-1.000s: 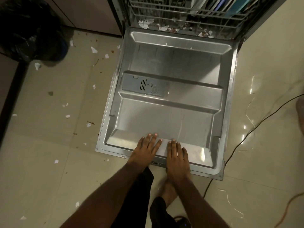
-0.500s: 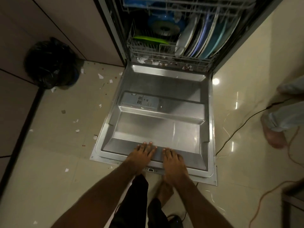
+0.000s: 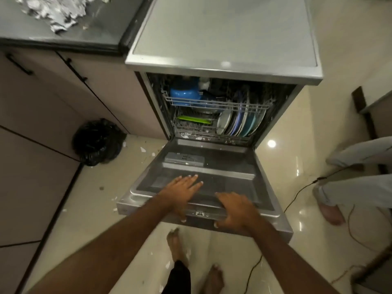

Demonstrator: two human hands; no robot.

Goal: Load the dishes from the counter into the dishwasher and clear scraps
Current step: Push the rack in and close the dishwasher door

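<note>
The dishwasher door [image 3: 222,166] hangs partly raised off the floor. My left hand [image 3: 182,194] grips its front edge, fingers flat on the inner panel and thumb under the lip. My right hand [image 3: 237,209] holds the same edge a little to the right, thumb below it. Inside, the lower rack carries several upright plates [image 3: 239,122] and a green item [image 3: 195,119]. A blue bowl [image 3: 184,94] sits in the upper rack. White scraps [image 3: 197,136] lie along the tub's front sill.
Crumpled foil [image 3: 55,11] lies on the dark counter at the top left. A black bin bag [image 3: 97,141] stands on the floor left of the dishwasher, with paper scraps [image 3: 143,149] near it. Another person's legs [image 3: 350,187] and a black cable [image 3: 301,192] are at the right.
The door has risen from flat on the floor to partly raised, with both hands now wrapped round its front edge. My view has pulled back and up, showing the counter and dishwasher top.
</note>
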